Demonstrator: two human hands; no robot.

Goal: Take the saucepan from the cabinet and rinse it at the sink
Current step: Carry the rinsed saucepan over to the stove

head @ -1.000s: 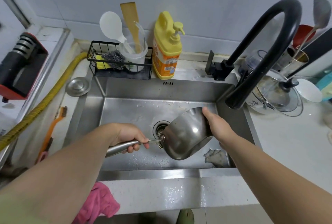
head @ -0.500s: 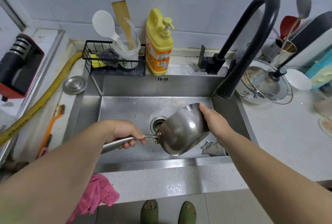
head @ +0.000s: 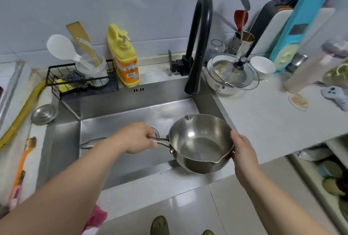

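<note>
Gripping saucepan (head: 200, 145) handle with left hand (head: 138, 138) fingers curled shut, right hand (head: 243, 152) clasping rim (mouth up), above sink (head: 116, 121).

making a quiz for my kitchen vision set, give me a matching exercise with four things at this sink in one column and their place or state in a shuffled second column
Things
1. saucepan
2. dish soap bottle
3. black faucet
4. steel wool scrubber

Places or states
A. in the black wire rack at the sink's back left
B. held upright in both hands, left hand on the handle, right hand on the rim
C. arching over the sink's back right corner, no water running
D. standing behind the sink, pump on top

Pairs: 1-B, 2-D, 3-C, 4-A
</note>
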